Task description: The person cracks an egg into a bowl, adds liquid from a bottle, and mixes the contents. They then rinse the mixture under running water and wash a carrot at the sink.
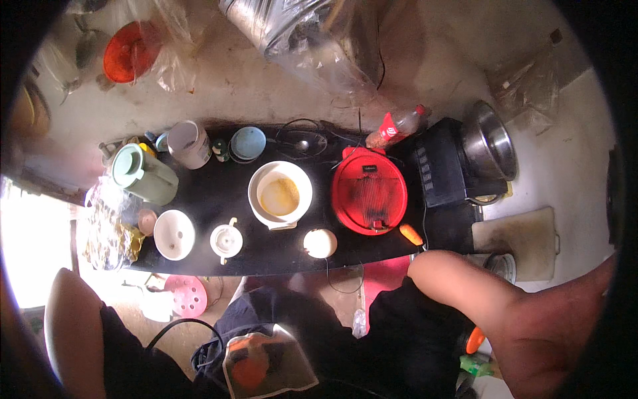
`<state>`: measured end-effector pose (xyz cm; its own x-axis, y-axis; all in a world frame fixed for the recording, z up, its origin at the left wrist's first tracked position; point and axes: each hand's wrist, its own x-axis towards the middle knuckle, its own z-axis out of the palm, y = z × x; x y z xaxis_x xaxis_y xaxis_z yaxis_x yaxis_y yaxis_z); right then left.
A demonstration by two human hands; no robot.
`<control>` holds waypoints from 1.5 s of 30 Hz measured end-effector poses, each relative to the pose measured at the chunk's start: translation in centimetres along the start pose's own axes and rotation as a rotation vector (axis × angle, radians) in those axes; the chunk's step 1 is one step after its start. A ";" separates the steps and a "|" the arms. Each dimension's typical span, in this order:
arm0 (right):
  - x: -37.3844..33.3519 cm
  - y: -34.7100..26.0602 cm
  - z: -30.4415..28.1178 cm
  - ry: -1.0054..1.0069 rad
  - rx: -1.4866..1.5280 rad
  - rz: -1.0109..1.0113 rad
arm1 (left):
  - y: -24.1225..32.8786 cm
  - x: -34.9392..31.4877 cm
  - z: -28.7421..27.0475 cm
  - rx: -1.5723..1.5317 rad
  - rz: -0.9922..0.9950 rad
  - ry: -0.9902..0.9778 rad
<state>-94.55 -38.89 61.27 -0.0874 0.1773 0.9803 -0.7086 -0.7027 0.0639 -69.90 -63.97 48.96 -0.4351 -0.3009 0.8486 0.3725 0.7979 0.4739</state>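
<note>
Neither of my hands shows. My bent left arm (72, 326) comes in at the lower left, and my right arm (465, 286) is folded at the lower right, its bend close to the table's front edge. In front of me on the black table (219, 189) stands a white pot (302, 174) with yellowish contents at its bottom. Nearer to me sit a small white round appliance (320, 244) with a cord, a white two-handled piece (226, 241) and a white bowl (174, 235). A round red electric cooker (369, 191) lies to their right, with an orange-handled tool (411, 234) beside it.
At the left stand a pale green jug (145, 174), a white tub (189, 144) and crumpled foil (106, 226). Light blue bowls (248, 143) and a red-labelled bottle (392, 128) are at the back. A metal bowl (492, 139) rests on a black appliance (436, 163); a cutting board (525, 243) is far right.
</note>
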 end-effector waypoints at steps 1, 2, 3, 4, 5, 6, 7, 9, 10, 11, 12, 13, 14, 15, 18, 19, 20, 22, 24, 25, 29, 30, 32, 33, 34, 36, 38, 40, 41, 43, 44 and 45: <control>0.0 0.2 -0.3 0.009 0.007 0.001 | 0.2 0.0 0.3 0.008 -0.002 -0.001; 0.0 0.3 -0.6 0.018 0.013 -0.001 | 0.3 0.1 0.6 0.014 0.000 -0.005; -0.1 0.5 -0.9 0.027 0.024 -0.004 | 0.6 0.1 1.0 0.021 0.003 -0.003; 0.0 0.7 -1.2 0.035 0.034 -0.008 | 0.8 0.2 1.5 0.030 0.004 0.000; 0.2 1.0 -1.5 0.043 0.043 -0.011 | 1.1 0.3 2.0 0.035 0.004 0.008; 0.4 1.4 -1.8 0.051 0.051 -0.014 | 1.4 0.5 2.6 0.043 0.002 0.012; 0.6 1.6 -2.0 0.057 0.061 -0.019 | 1.7 0.6 3.3 0.053 0.003 0.015; 1.2 2.5 -2.5 0.074 0.082 -0.029 | 2.5 1.0 4.5 0.068 0.005 0.026; 1.8 2.8 -2.7 0.084 0.094 -0.036 | 2.8 1.1 5.1 0.079 0.003 0.035; 1.9 3.3 -2.8 0.109 0.096 -0.043 | 3.2 1.3 5.7 0.087 0.008 0.041; 1.9 3.8 -3.0 0.140 0.091 -0.051 | 3.6 1.3 6.3 0.094 0.006 0.045; 1.7 4.4 -3.2 0.174 0.087 -0.052 | 4.0 1.3 6.7 0.102 0.001 0.051; 1.5 4.7 -3.4 0.195 0.068 -0.044 | 4.4 1.3 7.1 0.110 -0.012 0.054; 1.1 5.0 -3.7 0.209 0.124 -0.006 | 4.8 1.3 7.4 0.119 -0.031 0.058; -0.7 5.5 -5.0 0.044 0.201 0.117 | 6.1 1.5 8.4 0.156 -0.029 0.075; -1.3 5.5 -5.5 -0.084 0.249 0.154 | 6.6 1.7 8.8 0.172 -0.026 0.081; -1.8 5.9 -6.2 -0.147 0.298 0.133 | 6.9 1.8 9.1 0.186 -0.026 0.084; -1.7 6.8 -7.8 -0.467 0.364 0.167 | 7.7 2.1 9.5 0.207 -0.018 0.097; -2.5 7.2 -8.8 -0.538 0.295 0.172 | 8.4 2.1 9.7 0.224 -0.018 0.102; -3.0 7.5 -9.1 -0.558 0.263 0.160 | 8.7 2.1 9.8 0.235 -0.015 0.108; -4.7 8.3 -8.7 -0.564 0.120 0.107 | 10.3 1.9 9.5 0.271 -0.006 0.125; -5.1 8.5 -8.2 -0.547 0.115 0.108 | 10.7 1.8 9.4 0.285 -0.002 0.134; -5.6 8.7 -6.9 -0.535 0.165 0.097 | 11.8 1.6 9.0 0.311 0.002 0.152; -5.8 8.7 -6.2 -0.532 0.185 0.111 | 12.3 1.5 8.7 0.320 0.014 0.168; -6.3 8.5 -5.3 -0.465 0.200 0.152 | 12.9 1.4 8.4 0.332 0.021 0.181; -7.0 8.2 -3.5 -0.411 0.256 0.205 | 14.0 1.0 7.8 0.357 0.032 0.213; -7.3 7.9 -2.0 -0.406 0.284 0.231 | 15.3 0.5 7.1 0.385 0.048 0.242; -7.6 7.4 -0.4 -0.394 0.325 0.259 | 16.8 0.0 6.1 0.416 0.078 0.281; -7.9 7.1 0.4 -0.388 0.348 0.269 | 17.7 -0.3 5.5 0.429 0.096 0.299; -8.4 6.2 2.2 -0.380 0.414 0.295 | 19.8 -1.2 4.1 0.463 0.143 0.347; -8.7 5.8 3.2 -0.395 0.464 0.298 | 20.9 -1.7 3.4 0.479 0.168 0.376; -9.0 5.4 4.3 -0.411 0.519 0.298 | 22.4 -2.2 2.6 0.502 0.218 0.414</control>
<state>-94.59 -47.29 53.59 0.1175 -0.2738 0.9546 -0.2633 -0.9354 -0.2359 -62.71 -44.08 57.10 -0.0067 -0.2016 0.9794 -0.0525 0.9782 0.2010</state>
